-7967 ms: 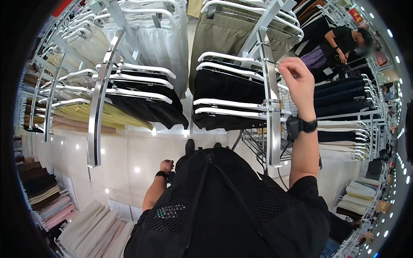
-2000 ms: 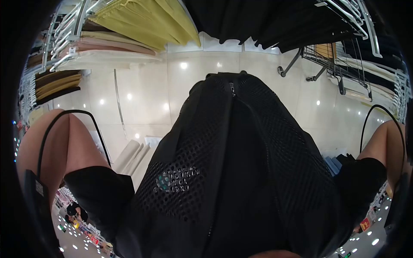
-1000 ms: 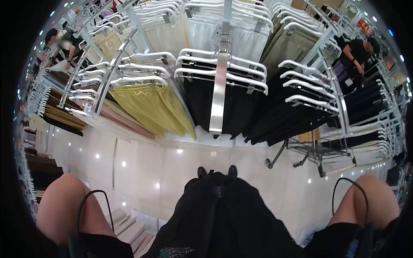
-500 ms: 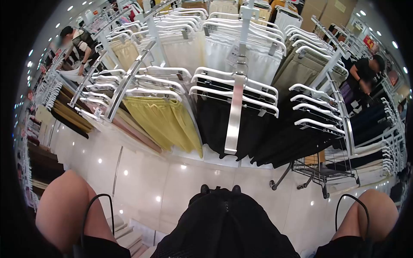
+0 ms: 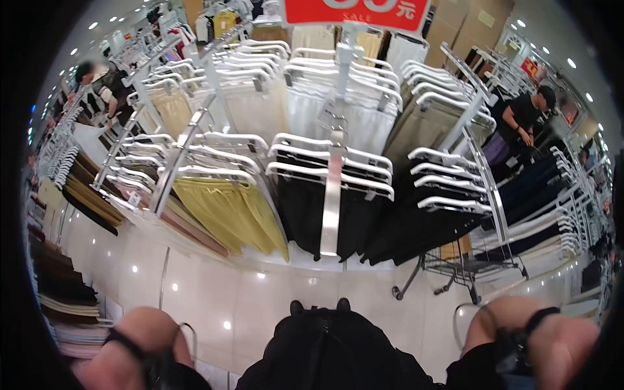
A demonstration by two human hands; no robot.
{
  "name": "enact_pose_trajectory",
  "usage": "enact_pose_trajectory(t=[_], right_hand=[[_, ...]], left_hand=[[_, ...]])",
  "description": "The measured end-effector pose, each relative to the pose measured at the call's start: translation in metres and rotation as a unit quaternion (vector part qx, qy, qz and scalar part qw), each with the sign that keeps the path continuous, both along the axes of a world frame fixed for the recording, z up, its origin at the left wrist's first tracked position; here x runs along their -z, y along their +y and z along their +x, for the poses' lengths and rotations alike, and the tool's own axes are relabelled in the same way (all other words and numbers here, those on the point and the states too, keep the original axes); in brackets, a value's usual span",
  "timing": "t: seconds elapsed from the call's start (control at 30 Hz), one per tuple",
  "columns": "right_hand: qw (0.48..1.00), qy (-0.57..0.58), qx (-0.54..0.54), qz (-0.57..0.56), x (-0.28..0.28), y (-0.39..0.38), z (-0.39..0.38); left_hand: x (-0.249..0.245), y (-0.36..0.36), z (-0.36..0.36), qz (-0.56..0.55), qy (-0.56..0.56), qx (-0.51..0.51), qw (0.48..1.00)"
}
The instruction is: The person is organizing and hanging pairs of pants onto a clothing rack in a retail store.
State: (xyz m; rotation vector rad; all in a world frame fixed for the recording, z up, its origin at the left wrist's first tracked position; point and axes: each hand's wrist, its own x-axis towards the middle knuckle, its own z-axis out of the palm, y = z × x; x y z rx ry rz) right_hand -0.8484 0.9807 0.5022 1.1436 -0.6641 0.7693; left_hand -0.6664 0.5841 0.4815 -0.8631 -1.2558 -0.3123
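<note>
At the bottom left edge, my left hand [image 5: 107, 372] is blurred beside a black wrist strap [image 5: 125, 343]; its fingers cannot be made out. My right hand [image 5: 567, 346] is at the lower right, smeared by motion, with a black strap [image 5: 541, 317] at the wrist. No held object is visible at either hand, and neither touches the rack. In front, yellow-green trousers [image 5: 229, 211] hang on white hangers, with black trousers [image 5: 302, 218] to their right. White trousers [image 5: 370, 123] hang farther back, around a metal display arm [image 5: 332, 214].
A wire cart [image 5: 455, 263] stands under the rack's right side. Overhead hangs a red sale sign [image 5: 357, 13]. One person [image 5: 107, 91] stands at the far left, another [image 5: 523, 120] at the right. Folded clothes [image 5: 71, 305] are stacked at lower left, beside the tiled floor [image 5: 208, 292].
The view has shifted, placing the rack lower and slightly left. The red sign has come into view. Both forearms have bent, bringing my hands into the lower corners.
</note>
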Motion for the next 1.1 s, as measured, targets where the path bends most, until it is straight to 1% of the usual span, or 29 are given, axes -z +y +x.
enact_pose_trajectory(t=[0.03,0.07,0.1,0.13,0.17,0.2,0.23,0.27,0.3,0.33,0.37,0.43,0.47,0.5,0.53,0.57,0.63,0.67,0.7,0.77,0.8,0.83,0.87,0.9,0.93,0.97,1.0,1.07,1.1], right_hand=[[0.993,-0.109,-0.010,0.031,0.041,0.024,-0.016],[0.974,-0.216,-0.021,0.062,0.090,0.041,-0.037],[0.929,-0.324,0.166,-0.073,0.132,0.011,-0.057],[0.861,-0.482,0.148,0.060,0.158,-0.002,-0.064],[0.765,-0.635,0.092,0.050,0.212,-0.002,-0.070],[0.674,-0.738,0.010,0.044,0.250,-0.013,-0.064],[0.607,-0.794,-0.024,0.019,0.308,-0.009,-0.061],[0.573,-0.819,-0.047,0.004,0.350,-0.013,-0.047],[0.524,-0.849,-0.068,-0.002,0.385,-0.014,-0.032],[0.469,-0.881,-0.058,-0.006,0.415,-0.016,-0.017],[0.470,-0.880,-0.059,-0.011,0.418,-0.020,-0.013],[0.458,-0.875,-0.008,0.158,0.419,-0.028,-0.004],[0.500,-0.838,0.046,0.216,0.406,-0.035,-0.012],[0.500,-0.839,0.045,0.210,0.392,-0.048,-0.022],[0.540,-0.807,0.068,0.229,0.378,-0.061,-0.033],[0.576,-0.773,0.093,0.249,0.364,-0.072,-0.043],[0.593,-0.759,0.065,0.260,0.335,-0.098,-0.058],[0.605,-0.750,0.042,0.263,0.331,-0.107,-0.063],[0.606,-0.751,0.042,0.259,0.328,-0.115,-0.069],[0.614,-0.733,0.012,0.293,0.324,-0.123,-0.082],[0.597,-0.746,0.001,0.295,0.331,-0.124,-0.091],[0.599,-0.742,-0.002,0.300,0.327,-0.122,-0.100],[0.599,-0.749,0.000,0.282,0.323,-0.125,-0.106],[0.599,-0.756,0.001,0.264,0.322,-0.126,-0.114],[0.629,-0.741,-0.009,0.237,0.333,-0.123,-0.130],[0.620,-0.753,-0.022,0.217,0.337,-0.122,-0.137],[0.623,-0.755,-0.017,0.207,0.335,-0.124,-0.144],[0.627,-0.753,-0.016,0.197,0.333,-0.124,-0.163],[0.640,-0.741,-0.013,0.202,0.332,-0.125,-0.169]], left_hand=[[0.051,-0.043,0.026,0.205,-0.155,0.287,0.923],[0.104,-0.085,0.046,0.375,-0.287,0.532,0.703],[0.140,-0.073,0.001,0.414,-0.366,0.193,0.811],[0.174,-0.063,-0.050,0.403,-0.393,-0.170,0.809],[0.229,-0.074,-0.054,0.490,-0.514,-0.078,0.700],[0.290,-0.083,-0.049,0.517,-0.589,-0.075,0.617],[0.372,-0.089,-0.031,0.539,-0.609,-0.095,0.575],[0.419,-0.080,-0.013,0.526,-0.651,-0.175,0.519],[0.455,-0.070,0.001,0.539,-0.663,-0.163,0.493],[0.463,-0.059,0.008,0.567,-0.674,-0.124,0.457],[0.459,-0.053,0.006,0.576,-0.684,-0.106,0.435],[0.450,-0.060,-0.013,0.544,-0.703,-0.087,0.449],[0.447,-0.069,-0.027,0.540,-0.705,-0.087,0.452],[0.446,-0.082,-0.046,0.489,-0.721,-0.107,0.480],[0.440,-0.092,-0.064,0.436,-0.735,-0.125,0.504],[0.421,-0.096,-0.087,0.413,-0.740,-0.112,0.519],[0.375,-0.091,-0.130,0.373,-0.745,-0.076,0.548],[0.356,-0.086,-0.148,0.354,-0.742,-0.055,0.567],[0.341,-0.081,-0.165,0.350,-0.743,-0.054,0.568],[0.325,-0.065,-0.187,0.307,-0.688,-0.011,0.657],[0.324,-0.057,-0.188,0.310,-0.689,-0.013,0.655],[0.322,-0.049,-0.196,0.323,-0.686,-0.002,0.652],[0.321,-0.046,-0.202,0.331,-0.683,0.008,0.650],[0.328,-0.042,-0.202,0.352,-0.685,0.006,0.638],[0.337,-0.037,-0.202,0.375,-0.699,0.014,0.610],[0.346,-0.035,-0.196,0.396,-0.714,0.019,0.577],[0.359,-0.037,-0.188,0.397,-0.715,0.014,0.575],[0.383,-0.046,-0.175,0.358,-0.765,-0.035,0.535],[0.389,-0.052,-0.163,0.360,-0.763,-0.038,0.536]])
